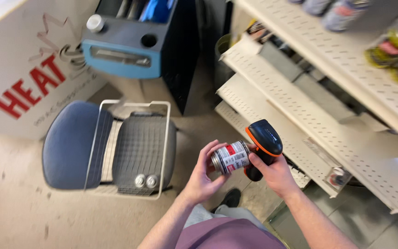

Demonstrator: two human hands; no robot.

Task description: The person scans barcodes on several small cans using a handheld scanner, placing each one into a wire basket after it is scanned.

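The small can (230, 157) sits just right of the frame's centre, lying on its side in our left hand (202, 177), whose fingers curl around its lid end and body. Our right hand (272, 173) is wrapped tight around the grip of a black and orange handheld scanner (263, 143), whose head touches or nearly touches the can's labelled side.

We judge the hold on the can to be light, fingertips more than palm, so a nudge from the scanner head could roll it out and drop it to the floor below. With the scanner this close, the label may also sit too near or at too steep an angle to read cleanly; we cannot tell where the window points.

In the lower left of the frame, a white wire basket (130, 150) rests on a blue-grey chair (70, 143); inside it we see two small round silver lids (145, 180) near the front edge, likely cans. At the upper right, cream perforated shelves (272, 110) hold blurred jars and tins. A blue and dark bin (130, 46) at the top holds things we cannot identify.
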